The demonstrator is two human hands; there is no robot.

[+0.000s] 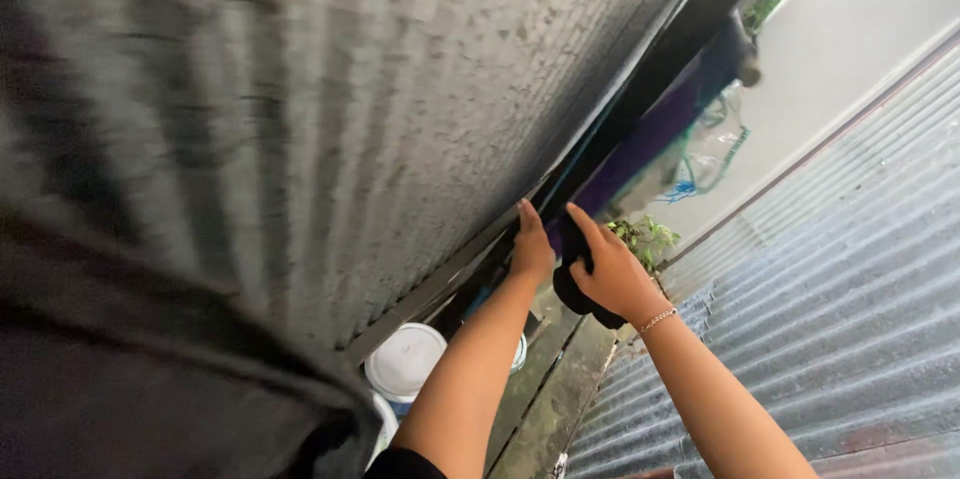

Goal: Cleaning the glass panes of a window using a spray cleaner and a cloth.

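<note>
Both hands are raised to a dark cloth (578, 291) hanging at the edge of a line of clothes; the right hand (612, 274) has its fingers closed around the bunched cloth, and the left hand (530, 249) presses against the cloth's upper edge with fingers straight, though whether it pinches anything cannot be told. A grey corrugated wall (330, 119) fills the left of the view, blurred. A corrugated metal roof (830, 309) slopes away on the right. Further along hangs a purple garment (660, 129). Below the arms sits a white bucket lid (405, 359). A thin bracelet (657, 319) circles the right wrist
</note>
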